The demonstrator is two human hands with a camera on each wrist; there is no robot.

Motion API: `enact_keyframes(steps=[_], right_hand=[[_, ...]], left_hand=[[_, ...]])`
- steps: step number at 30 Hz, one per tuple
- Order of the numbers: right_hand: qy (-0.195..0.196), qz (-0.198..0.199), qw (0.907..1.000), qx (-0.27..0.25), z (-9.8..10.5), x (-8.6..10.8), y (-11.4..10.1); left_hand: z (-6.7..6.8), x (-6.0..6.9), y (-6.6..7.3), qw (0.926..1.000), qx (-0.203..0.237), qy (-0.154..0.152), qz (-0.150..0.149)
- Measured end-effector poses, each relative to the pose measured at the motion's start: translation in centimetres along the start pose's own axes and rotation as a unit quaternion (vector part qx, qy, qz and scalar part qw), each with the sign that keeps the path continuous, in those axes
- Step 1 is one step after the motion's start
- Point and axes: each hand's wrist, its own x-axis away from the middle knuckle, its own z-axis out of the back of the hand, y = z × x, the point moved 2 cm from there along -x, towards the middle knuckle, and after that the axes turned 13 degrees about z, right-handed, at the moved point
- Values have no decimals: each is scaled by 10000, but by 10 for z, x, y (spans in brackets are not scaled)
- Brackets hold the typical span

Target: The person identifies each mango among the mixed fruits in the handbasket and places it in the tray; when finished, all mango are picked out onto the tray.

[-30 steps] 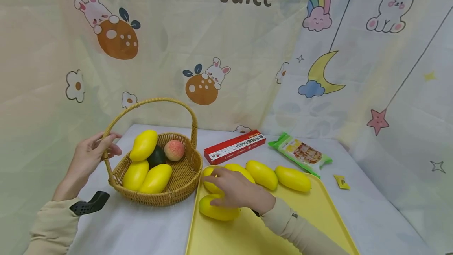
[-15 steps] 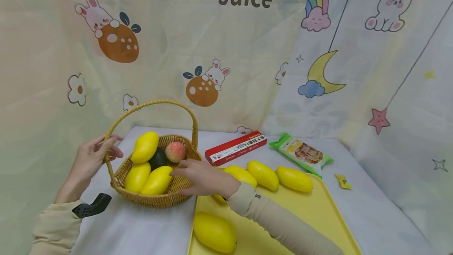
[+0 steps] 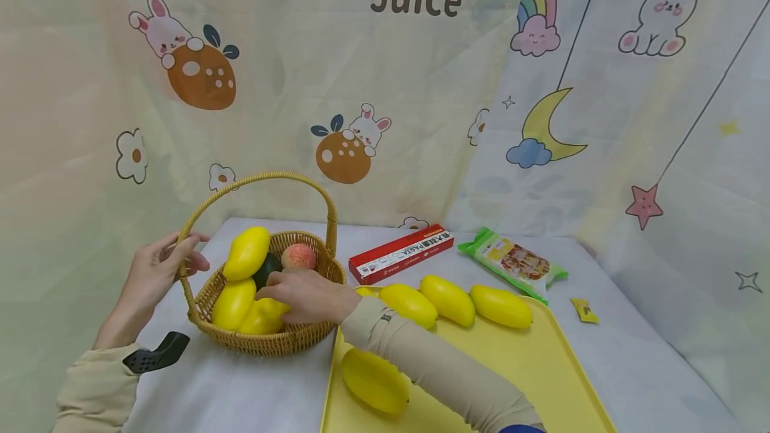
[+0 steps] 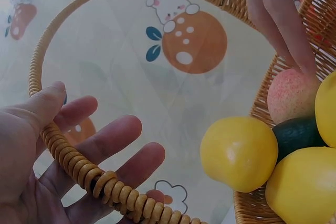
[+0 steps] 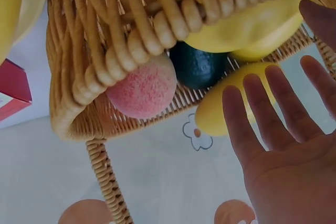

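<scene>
A wicker basket (image 3: 265, 344) holds several yellow mangoes (image 3: 247, 254), a dark green fruit (image 4: 296, 137) and a pink peach (image 3: 298, 256). My left hand (image 3: 158, 272) has the left side of the handle (image 4: 79, 169) between thumb and spread fingers. Inside the basket, my right hand (image 3: 309, 296) reaches over the front mango (image 3: 260, 321), partly covering it. The right wrist view shows that hand (image 5: 289, 150) with its fingers extended beside the mangoes (image 5: 210, 108) and none visibly gripped; whether the fingertips touch them, I cannot tell.
Right of the basket, a yellow tray (image 3: 481, 379) carries several mangoes (image 3: 501, 306), one (image 3: 375, 379) near its left edge under my right sleeve. Behind it lie a red pasta box (image 3: 401, 254) and a green-edged packet (image 3: 516, 262); a small yellow wrapper (image 3: 584, 311) is at the right.
My right hand has moved left from the tray's mangoes into the basket. The nearest tray mango has shifted towards the front. My left hand has stayed at the handle.
</scene>
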Motion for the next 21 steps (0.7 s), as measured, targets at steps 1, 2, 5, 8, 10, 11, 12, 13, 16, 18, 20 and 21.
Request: enact_keyframes(steps=[1, 2, 5, 8, 10, 11, 12, 13, 16, 18, 20, 21], right_hand=[[-63, 11, 10000, 19, -2, -3, 0], [-133, 8, 9999, 36, -5, -5, 0], [-300, -24, 9995, -103, -11, -11, 1], [-417, -73, 9989, -224, -14, -15, 1], [-482, -120, 9984, -262, -16, -18, 1], [-512, -153, 9983, -251, -17, -19, 2], [-536, -184, 9981, -247, -18, -21, 2], [-559, -210, 9980, -213, -18, -22, 2], [-616, -276, 9977, -73, -21, -26, 3], [-646, -324, 9974, 23, -23, -27, 4], [-694, -387, 9968, 94, -26, -29, 5], [-718, -412, 9965, 136, -27, -29, 5]], left_hand=[[0, 0, 0, 10000, 6, -3, 13], [0, 0, 0, 10000, 10, -5, 26], [0, 0, 0, 10000, 13, -23, 35], [0, 0, 0, 10000, 0, -27, 17], [0, 0, 0, 10000, -1, -17, 19], [1, 0, 0, 10000, -13, -5, 14], [1, 0, 0, 10000, -23, 6, 12], [1, 0, 0, 10000, -26, 15, 10], [1, 0, 1, 10000, -46, 36, -1], [1, 1, 1, 10000, -54, 26, -5], [0, 1, 1, 10000, -53, 14, 0], [0, 1, 1, 10000, -54, 16, 7]])
